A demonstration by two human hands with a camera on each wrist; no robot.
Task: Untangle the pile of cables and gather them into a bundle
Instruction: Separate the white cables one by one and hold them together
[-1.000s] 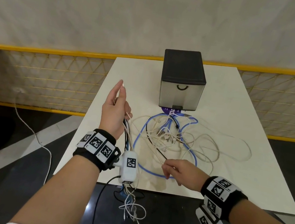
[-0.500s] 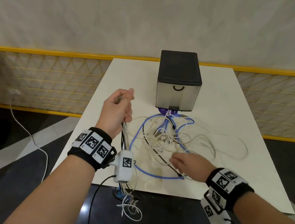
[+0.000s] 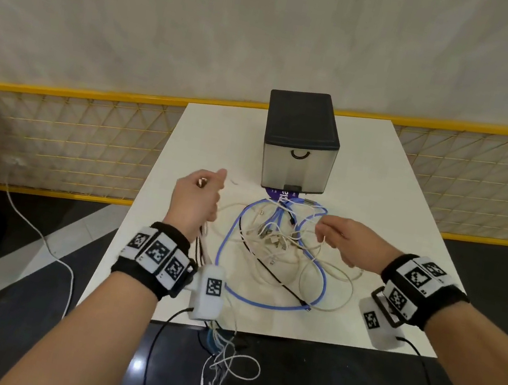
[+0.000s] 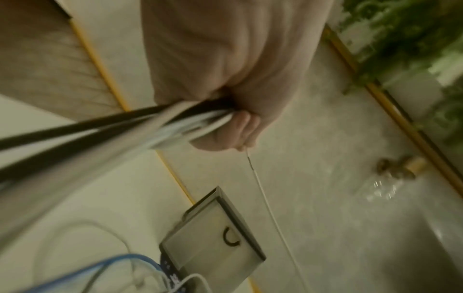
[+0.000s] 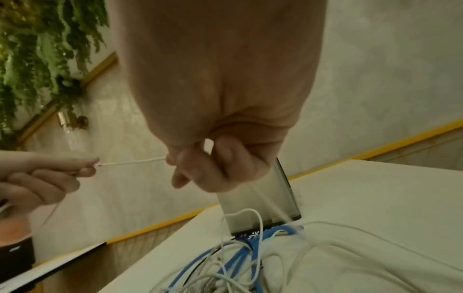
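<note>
I am clamping my left hand point(image 3: 197, 197) on the gathered cables point(image 3: 202, 247) and pinching a thin white cable point(image 5: 132, 162) in my right hand point(image 3: 351, 241), and pulling hard is risking tightening the tangle point(image 3: 274, 243) lying on the surface point(image 3: 382, 188).

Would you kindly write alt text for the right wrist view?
The right hand pinches a thin white cable stretched to the left hand. Below, white and blue cables lie tangled on a white table before a grey box.
</note>
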